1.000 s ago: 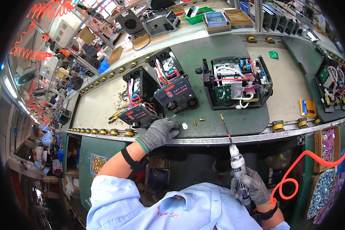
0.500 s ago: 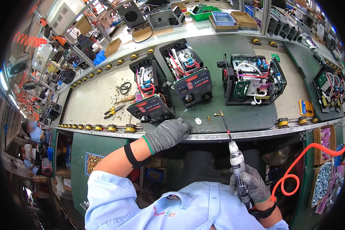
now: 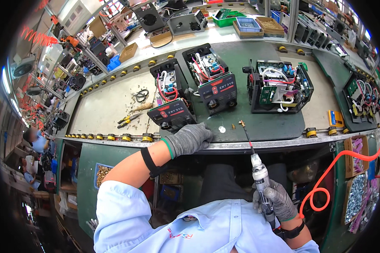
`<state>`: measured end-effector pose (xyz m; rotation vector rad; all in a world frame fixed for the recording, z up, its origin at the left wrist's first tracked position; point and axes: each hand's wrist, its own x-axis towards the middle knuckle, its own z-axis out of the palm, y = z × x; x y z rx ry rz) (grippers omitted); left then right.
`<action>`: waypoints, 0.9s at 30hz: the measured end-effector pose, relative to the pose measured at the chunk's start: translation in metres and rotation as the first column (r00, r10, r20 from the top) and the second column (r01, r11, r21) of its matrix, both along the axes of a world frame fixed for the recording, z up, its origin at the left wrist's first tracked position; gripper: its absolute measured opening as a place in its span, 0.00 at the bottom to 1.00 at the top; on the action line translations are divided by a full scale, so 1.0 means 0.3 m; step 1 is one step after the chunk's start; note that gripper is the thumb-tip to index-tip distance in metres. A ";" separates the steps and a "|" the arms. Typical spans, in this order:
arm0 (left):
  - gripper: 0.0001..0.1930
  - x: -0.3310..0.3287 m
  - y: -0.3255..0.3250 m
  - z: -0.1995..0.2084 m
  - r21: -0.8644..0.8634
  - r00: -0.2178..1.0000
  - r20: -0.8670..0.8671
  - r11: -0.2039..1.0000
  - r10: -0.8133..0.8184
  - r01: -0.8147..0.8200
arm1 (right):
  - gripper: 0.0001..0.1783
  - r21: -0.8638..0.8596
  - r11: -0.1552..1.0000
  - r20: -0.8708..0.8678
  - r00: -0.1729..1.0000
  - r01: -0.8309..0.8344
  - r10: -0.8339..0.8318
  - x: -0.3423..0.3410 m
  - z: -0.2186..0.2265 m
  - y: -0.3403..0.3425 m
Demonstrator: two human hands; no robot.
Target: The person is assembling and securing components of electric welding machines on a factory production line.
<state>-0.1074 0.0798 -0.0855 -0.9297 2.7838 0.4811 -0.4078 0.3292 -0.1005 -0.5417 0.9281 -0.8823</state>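
My right hand [image 3: 279, 200], in a grey glove, is closed around a pneumatic screwdriver [image 3: 261, 176] with a long thin bit. The bit reaches over the green work board, its tip beside small brass pieces [image 3: 241, 122]. Another brass piece [image 3: 233, 126] and white washers [image 3: 222, 129] lie just left of the tip. My gloved left hand [image 3: 189, 139] rests at the board's near edge with its fingers curled; whether anything is inside is hidden. Right behind it stands an opened machine [image 3: 172, 114] with a tilted black front panel. A second such machine [image 3: 217, 92] stands to its right.
Another opened machine [image 3: 280, 86] stands on the board [image 3: 257, 50], and one more [image 3: 362, 97] at far right. Pliers [image 3: 128, 120] and black scissors [image 3: 141, 95] lie at left. A red air hose [image 3: 325, 177] loops beside my right arm. Rollers [image 3: 126, 137] line the bench edge.
The view has shifted slightly, so the machines appear a little further right. The screwdriver's tip is closer to the loose brass piece. Both hands keep nearly the same pose.
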 end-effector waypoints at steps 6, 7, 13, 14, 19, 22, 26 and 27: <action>0.13 -0.002 0.035 -0.024 -0.146 0.994 0.045 0.985 0.101 -0.094 | 0.37 -0.002 1.000 0.049 0.999 -0.003 0.003 -0.013 -0.005 0.011; 0.13 0.000 0.037 -0.028 -0.168 0.991 0.066 0.980 0.114 -0.102 | 0.37 -0.002 1.000 0.049 0.999 -0.006 0.006 -0.017 -0.006 0.012; 0.15 0.014 0.066 -0.058 -0.249 0.987 0.040 0.958 0.157 -0.142 | 0.37 -0.019 1.000 0.071 0.997 -0.019 0.021 -0.045 -0.015 0.021; 0.15 0.016 0.076 -0.064 -0.241 0.987 0.041 0.960 0.154 -0.139 | 0.37 -0.020 1.000 0.064 0.998 -0.019 0.020 -0.048 -0.017 0.023; 0.14 0.022 0.147 -0.095 -0.412 0.989 0.071 0.907 0.127 -0.087 | 0.38 -0.022 0.999 0.050 0.998 -0.027 0.028 -0.062 -0.028 0.030; 0.13 0.026 0.190 -0.104 -0.360 0.981 -0.067 0.912 0.185 -0.196 | 0.39 -0.021 0.999 0.045 0.999 -0.028 0.029 -0.062 -0.030 0.033; 0.14 0.043 0.207 -0.092 -0.353 0.975 -0.190 0.919 0.114 -0.177 | 0.39 -0.018 0.999 0.037 0.999 -0.037 0.038 -0.052 -0.028 0.030; 0.16 0.043 0.203 -0.089 -0.322 0.977 -0.159 0.928 0.142 -0.188 | 0.39 -0.021 0.999 0.037 0.998 -0.041 0.042 -0.049 -0.027 0.030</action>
